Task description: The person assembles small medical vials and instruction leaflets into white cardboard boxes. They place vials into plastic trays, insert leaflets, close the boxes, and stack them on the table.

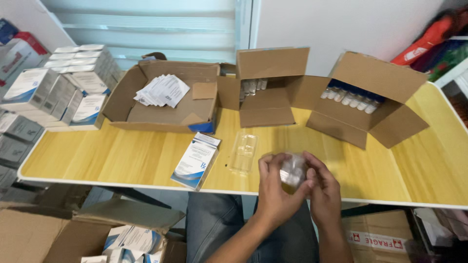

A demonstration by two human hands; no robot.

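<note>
On the yellow wooden table [122,156], before open cardboard boxes [360,97] of vials, left hand [273,187] and right hand [324,187] pinch a blurred clear plastic tray [293,170] between fingertips, apparently mid-assembly, so steady alignment seems needed next.

A pale wooden bench [122,156] carries three open brown cardboard boxes [165,97], stacked white-and-blue cartons [73,83], and folded paper leaflets [163,91].
</note>
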